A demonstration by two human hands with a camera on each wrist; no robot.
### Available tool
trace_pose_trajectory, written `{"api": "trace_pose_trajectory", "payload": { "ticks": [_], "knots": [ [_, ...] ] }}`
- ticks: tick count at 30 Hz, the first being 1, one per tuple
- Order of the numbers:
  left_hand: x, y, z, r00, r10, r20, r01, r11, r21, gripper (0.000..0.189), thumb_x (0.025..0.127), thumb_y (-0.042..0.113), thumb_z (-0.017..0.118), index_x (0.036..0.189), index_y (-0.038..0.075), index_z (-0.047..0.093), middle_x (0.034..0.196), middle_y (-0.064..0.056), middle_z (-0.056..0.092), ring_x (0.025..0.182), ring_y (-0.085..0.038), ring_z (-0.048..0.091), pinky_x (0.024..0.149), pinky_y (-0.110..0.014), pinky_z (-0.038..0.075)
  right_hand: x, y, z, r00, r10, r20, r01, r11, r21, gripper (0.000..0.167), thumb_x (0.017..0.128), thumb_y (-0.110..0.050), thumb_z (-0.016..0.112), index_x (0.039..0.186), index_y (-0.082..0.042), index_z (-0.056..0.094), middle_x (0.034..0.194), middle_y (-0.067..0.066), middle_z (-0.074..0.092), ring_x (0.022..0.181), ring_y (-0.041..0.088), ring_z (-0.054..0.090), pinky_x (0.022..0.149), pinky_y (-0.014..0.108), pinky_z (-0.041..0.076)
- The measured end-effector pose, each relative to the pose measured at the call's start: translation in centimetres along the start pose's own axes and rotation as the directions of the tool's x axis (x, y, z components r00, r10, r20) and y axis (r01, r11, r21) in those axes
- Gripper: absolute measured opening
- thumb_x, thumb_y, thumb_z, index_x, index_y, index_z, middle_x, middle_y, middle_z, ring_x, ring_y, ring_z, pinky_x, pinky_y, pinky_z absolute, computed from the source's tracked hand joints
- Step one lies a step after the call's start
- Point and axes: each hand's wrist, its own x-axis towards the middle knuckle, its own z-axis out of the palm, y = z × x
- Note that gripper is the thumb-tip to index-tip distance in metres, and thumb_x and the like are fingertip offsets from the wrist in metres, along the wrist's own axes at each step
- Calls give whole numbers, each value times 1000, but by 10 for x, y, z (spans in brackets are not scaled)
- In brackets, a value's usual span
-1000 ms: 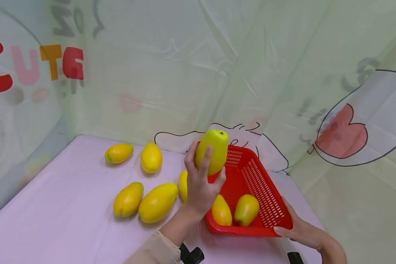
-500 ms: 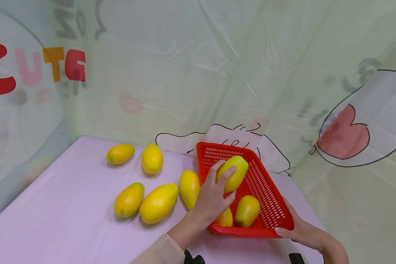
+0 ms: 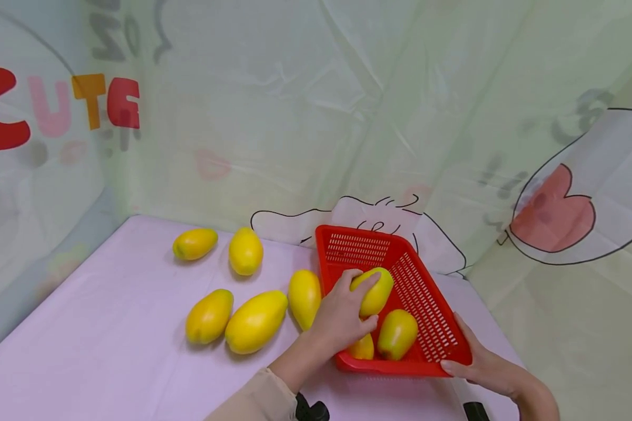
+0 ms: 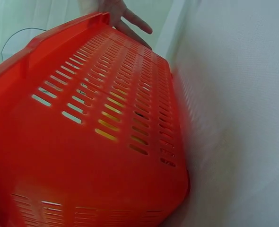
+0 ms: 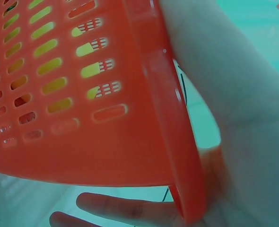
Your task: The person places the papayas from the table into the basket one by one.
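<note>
My left hand (image 3: 334, 318) grips a yellow-green mango (image 3: 378, 297) down inside the red plastic basket (image 3: 395, 368), its fingers curled over the fruit. Two more mangoes lie at the basket's near end: a greenish one (image 3: 398, 334) and a yellow one (image 3: 364, 348), partly hidden by the hand. With thumb over the rim, my right hand (image 3: 487, 365) holds the near right corner of the basket. The right wrist view shows the rim between thumb and fingers (image 5: 130, 210). In the left wrist view the slotted basket wall (image 4: 92, 156) hides the held mango.
Left of the basket, several mangoes lie on the pale cloth-covered table (image 3: 110, 345); one mango (image 3: 304, 298) rests right beside the basket wall. A black object (image 3: 313, 409) sits at the front edge. A printed sheet (image 3: 274, 117) hangs behind the table.
My left hand has carried the mango from above the basket's left rim rightward and down into the basket. My right hand keeps its hold on the corner.
</note>
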Motion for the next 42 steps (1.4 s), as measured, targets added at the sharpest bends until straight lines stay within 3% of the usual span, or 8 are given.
{"api": "trace_pose_trajectory", "payload": {
  "ticks": [7,13,19,27,34,42],
  "knots": [
    [-1,-1,0,999,-16,46,14,999,33,73,79,37,72,142,41,35,136,0,44,105,-13,56,85,-29,54,0,0,1,999,-30,16,30,1000,6,106,90,-38,58,146,-11,-27,148,31,7,122,43,33,85,49,52],
    [0,-1,1,996,19,91,-27,996,87,62,80,41,70,137,41,44,132,3,46,110,-12,51,90,-31,51,-1,0,0,998,-53,20,52,999,10,107,89,-36,59,146,-11,-29,148,32,5,121,42,35,85,48,53],
    [2,1,2,997,4,81,-14,992,127,63,81,41,71,138,42,44,134,2,43,113,-13,49,90,-31,50,-1,1,0,998,-68,10,68,998,7,107,89,-36,59,146,-13,-28,148,32,7,121,40,36,84,46,53],
    [3,2,1,997,-22,78,18,999,50,65,79,53,69,134,31,42,125,4,48,98,-10,53,82,-26,51,2,3,1,998,-60,10,60,998,31,107,89,-35,59,146,-14,-29,149,31,5,123,41,34,86,46,53],
    [4,1,-1,995,-9,101,8,1000,12,58,81,61,61,133,41,48,125,6,49,98,-9,52,81,-25,50,3,4,0,998,-59,10,59,998,30,107,89,-34,59,145,-12,-29,148,31,3,122,40,36,87,46,53],
    [4,-2,0,996,-3,87,5,1000,-26,57,85,66,51,133,35,44,112,8,53,86,-6,50,71,-18,48,3,5,0,998,-63,13,62,998,27,107,89,-34,59,145,-13,-30,148,31,3,122,40,37,87,46,53]
  ]
}}
